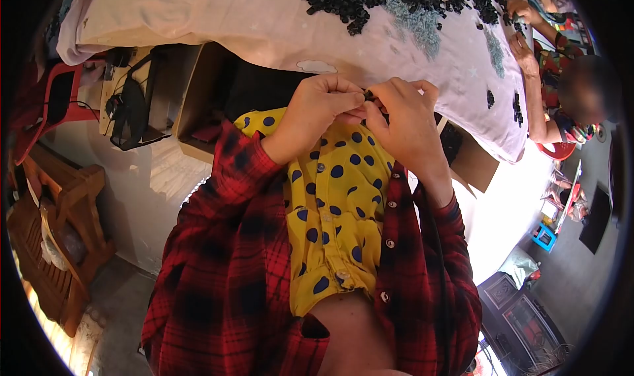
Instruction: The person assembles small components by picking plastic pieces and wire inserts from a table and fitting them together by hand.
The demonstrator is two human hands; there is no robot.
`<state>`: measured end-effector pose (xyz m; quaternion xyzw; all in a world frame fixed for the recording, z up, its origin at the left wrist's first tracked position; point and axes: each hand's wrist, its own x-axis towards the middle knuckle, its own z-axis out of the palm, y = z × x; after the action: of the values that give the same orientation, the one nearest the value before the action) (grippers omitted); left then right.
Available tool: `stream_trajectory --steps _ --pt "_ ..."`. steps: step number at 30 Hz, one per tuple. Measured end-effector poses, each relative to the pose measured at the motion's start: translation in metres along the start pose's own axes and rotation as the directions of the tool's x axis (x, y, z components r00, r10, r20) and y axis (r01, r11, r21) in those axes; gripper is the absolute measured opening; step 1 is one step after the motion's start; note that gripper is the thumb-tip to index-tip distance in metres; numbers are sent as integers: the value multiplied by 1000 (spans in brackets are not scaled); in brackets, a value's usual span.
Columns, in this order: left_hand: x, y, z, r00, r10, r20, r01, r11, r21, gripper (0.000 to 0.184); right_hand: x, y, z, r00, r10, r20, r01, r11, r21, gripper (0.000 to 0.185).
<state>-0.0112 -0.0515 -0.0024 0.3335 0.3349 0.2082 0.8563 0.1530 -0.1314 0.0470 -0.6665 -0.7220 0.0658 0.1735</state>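
Note:
Close together in front of my chest, both hands pinch at a small dark piece (368, 95), mostly hidden by the fingers. My left hand (317, 108) is closed, thumb and forefinger pressed together at the piece. From the other side, my right hand (406, 115) curls its thumb and fingers onto the same spot. Just beyond them is the edge of a table with a pale pink cloth (218, 23). On that cloth lies a heap of small black pieces (343, 3) beside a patch of grey-green pieces (416, 26).
Across the table's right side, another person's hands (523, 52) handle small pieces. An open cardboard box (195, 92) stands below the table edge, another box (472, 161) to the right. A red chair (56, 92) and wooden chair (72, 224) stand left, a blue stool (544, 237) farther right.

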Motion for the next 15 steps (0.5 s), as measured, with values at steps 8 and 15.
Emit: stream_trajectory --steps 8,15 --pt "4 -7 -4 998 -67 -8 66 997 -29 19 -1 3 8 997 -69 17 70 995 -67 19" --pt "6 -8 -5 995 -97 20 97 995 0 17 -1 -1 6 998 -27 59 33 993 -112 16"
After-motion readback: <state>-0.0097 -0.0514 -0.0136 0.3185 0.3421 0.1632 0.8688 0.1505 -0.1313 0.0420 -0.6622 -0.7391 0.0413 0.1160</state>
